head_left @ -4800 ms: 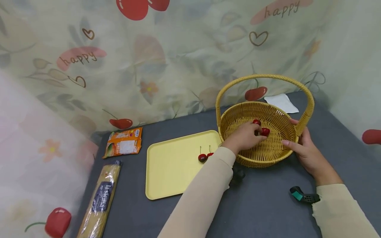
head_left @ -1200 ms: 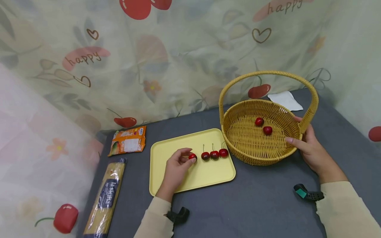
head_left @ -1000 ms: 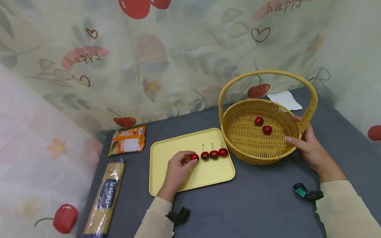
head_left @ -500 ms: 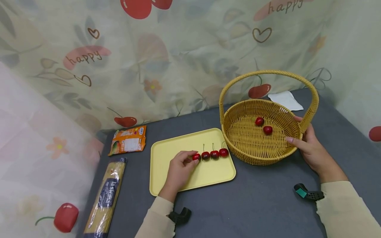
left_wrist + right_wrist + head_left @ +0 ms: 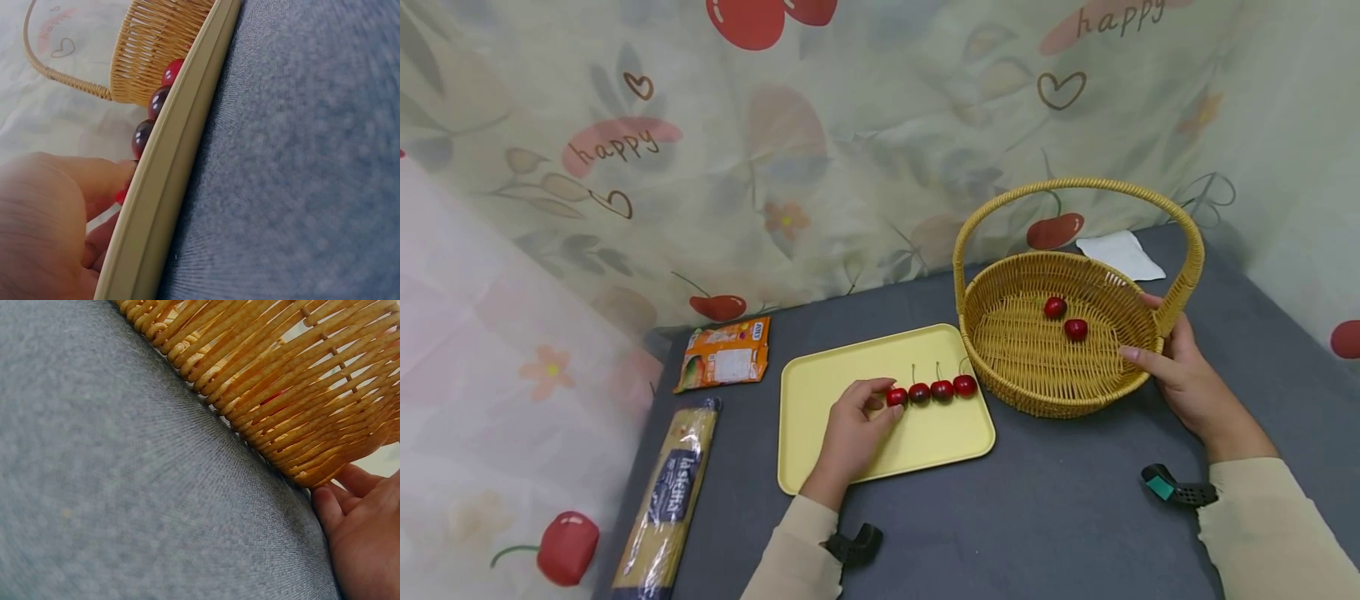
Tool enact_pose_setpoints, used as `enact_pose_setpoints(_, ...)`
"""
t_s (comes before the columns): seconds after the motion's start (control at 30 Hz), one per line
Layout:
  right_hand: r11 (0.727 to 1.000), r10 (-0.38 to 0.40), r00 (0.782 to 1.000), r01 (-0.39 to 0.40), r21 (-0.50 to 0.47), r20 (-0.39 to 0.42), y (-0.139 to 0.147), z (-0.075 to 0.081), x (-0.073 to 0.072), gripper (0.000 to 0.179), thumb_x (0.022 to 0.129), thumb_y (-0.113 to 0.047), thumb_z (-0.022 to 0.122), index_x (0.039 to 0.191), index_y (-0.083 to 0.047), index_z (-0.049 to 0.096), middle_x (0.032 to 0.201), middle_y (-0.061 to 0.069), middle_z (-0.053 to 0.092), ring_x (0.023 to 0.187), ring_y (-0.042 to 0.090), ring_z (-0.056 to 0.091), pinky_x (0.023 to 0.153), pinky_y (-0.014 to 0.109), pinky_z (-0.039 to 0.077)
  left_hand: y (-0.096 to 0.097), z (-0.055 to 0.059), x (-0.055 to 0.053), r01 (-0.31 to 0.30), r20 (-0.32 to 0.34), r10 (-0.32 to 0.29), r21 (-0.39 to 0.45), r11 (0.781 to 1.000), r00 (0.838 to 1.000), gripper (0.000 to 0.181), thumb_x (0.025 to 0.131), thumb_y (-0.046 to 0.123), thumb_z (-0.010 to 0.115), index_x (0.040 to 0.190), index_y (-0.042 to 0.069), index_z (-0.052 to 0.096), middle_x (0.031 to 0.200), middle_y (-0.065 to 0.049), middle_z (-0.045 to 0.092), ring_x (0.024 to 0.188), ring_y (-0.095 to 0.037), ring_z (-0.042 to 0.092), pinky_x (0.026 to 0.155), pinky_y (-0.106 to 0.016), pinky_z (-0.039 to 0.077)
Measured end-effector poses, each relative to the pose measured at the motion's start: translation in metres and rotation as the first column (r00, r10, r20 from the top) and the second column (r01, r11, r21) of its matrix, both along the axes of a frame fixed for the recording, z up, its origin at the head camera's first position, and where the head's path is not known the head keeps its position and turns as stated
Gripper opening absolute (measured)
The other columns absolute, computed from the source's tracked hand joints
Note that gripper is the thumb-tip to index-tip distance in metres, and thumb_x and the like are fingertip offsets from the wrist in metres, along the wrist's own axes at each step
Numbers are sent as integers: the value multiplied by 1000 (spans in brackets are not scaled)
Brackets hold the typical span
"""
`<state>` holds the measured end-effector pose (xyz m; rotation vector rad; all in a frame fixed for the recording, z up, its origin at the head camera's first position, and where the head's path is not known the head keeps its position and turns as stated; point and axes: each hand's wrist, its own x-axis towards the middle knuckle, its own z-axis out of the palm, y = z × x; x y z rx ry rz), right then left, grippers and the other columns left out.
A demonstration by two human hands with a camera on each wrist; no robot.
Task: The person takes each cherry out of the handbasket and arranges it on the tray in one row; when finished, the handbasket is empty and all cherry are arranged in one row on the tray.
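On the yellow tray, my left hand pinches a dark red cherry between thumb and fingers. This cherry sits at the left end of a row, with three stemmed cherries to its right. In the left wrist view the tray's edge partly hides the pinched cherry and the fingertips. My right hand grips the right side of the wicker basket, thumb over the rim below the handle. Two cherries lie inside the basket. The right wrist view shows fingers against the basket's woven side.
Left of the tray lie an orange snack packet and a long pack of pasta. A white cloth is behind the basket. The basket's tall handle arches over it, and its left side overlaps the tray's right corner in the head view.
My left hand has gone from inside the basket to the tray with a cherry, then slid it right, close to the row. My right hand keeps its grip on the basket.
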<state>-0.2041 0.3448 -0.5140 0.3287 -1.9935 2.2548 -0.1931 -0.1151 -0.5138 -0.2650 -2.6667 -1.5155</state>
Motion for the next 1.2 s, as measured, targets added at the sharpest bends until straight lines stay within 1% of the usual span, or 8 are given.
enact_pose_setpoints(0.1, 1000, -3, 1000, 3, 8, 5, 0, 0, 0, 76, 107, 9, 57, 167, -20, 20, 158, 11, 31, 144, 28, 34, 100, 16, 42, 0, 0, 0, -23, 12, 23, 52, 998, 1000, 32, 103, 24, 79, 134, 13, 77, 118, 4, 71, 100, -19, 65, 84, -38, 54)
enact_pose_setpoints(0.27, 1000, -2, 1000, 2, 10, 2, 0, 0, 0, 77, 107, 10, 57, 167, -20, 20, 157, 11, 31, 143, 28, 34, 100, 16, 42, -1, -1, 1, -91, 39, 87, 128, 988, 995, 32, 109, 39, 71, 131, 17, 77, 116, 7, 72, 95, -19, 65, 81, -38, 53)
enact_pose_setpoints(0.4, 1000, 0, 1000, 0, 7, -1, 0, 0, 1, 77, 107, 10, 57, 167, -20, 20, 157, 11, 32, 143, 28, 35, 100, 17, 42, -1, 0, 1, -128, 23, 126, 177, 976, 992, 36, 110, 44, 67, 129, 15, 78, 110, 1, 73, 90, -22, 64, 76, -34, 52)
enact_pose_setpoints(0.53, 1000, -4, 1000, 4, 13, 9, -1, 1, 1, 77, 107, 9, 57, 167, -21, 20, 158, 13, 30, 144, 28, 34, 101, 17, 41, -1, 3, 1, -131, 15, 132, 258, 957, 991, 42, 112, 46, 62, 130, 11, 77, 115, -6, 75, 94, -27, 68, 73, -32, 53)
enact_pose_setpoints(0.7, 1000, -4, 1000, 4, 23, 20, -1, 2, 2, 77, 108, 7, 57, 168, -22, 20, 161, 16, 25, 145, 29, 31, 102, 17, 40, 0, 8, 1, -108, 16, 109, 334, 937, 994, 45, 115, 43, 57, 132, 5, 75, 124, -10, 76, 103, -34, 70, 74, -31, 54)
enact_pose_setpoints(0.87, 1000, 0, 1000, -1, 28, 17, 0, 0, 1, 77, 108, 6, 57, 169, -22, 20, 162, 15, 24, 146, 28, 31, 102, 16, 38, 3, 18, 2, -65, -19, 76, 348, 935, 997, 44, 116, 40, 56, 132, 3, 73, 124, -9, 75, 105, -38, 69, 77, -36, 56)
enact_pose_setpoints(1.03, 1000, 2, 1000, -2, 10, -3, 0, 0, 1, 76, 107, 9, 57, 168, -20, 21, 159, 12, 29, 143, 27, 34, 101, 17, 40, 15, 33, 2, 19, -55, 2, 369, 929, 999, 42, 117, 36, 55, 132, 1, 71, 125, -10, 74, 105, -41, 67, 80, -46, 57)
enact_pose_setpoints(1.2, 1000, 4, 1000, -4, 8, -8, 0, 0, 2, 76, 107, 9, 57, 168, -20, 21, 158, 11, 31, 143, 27, 35, 101, 17, 41, 32, 50, 0, 109, -101, -75, 395, 912, 992, 40, 118, 33, 50, 134, 2, 71, 126, -9, 73, 105, -35, 67, 78, -41, 57)
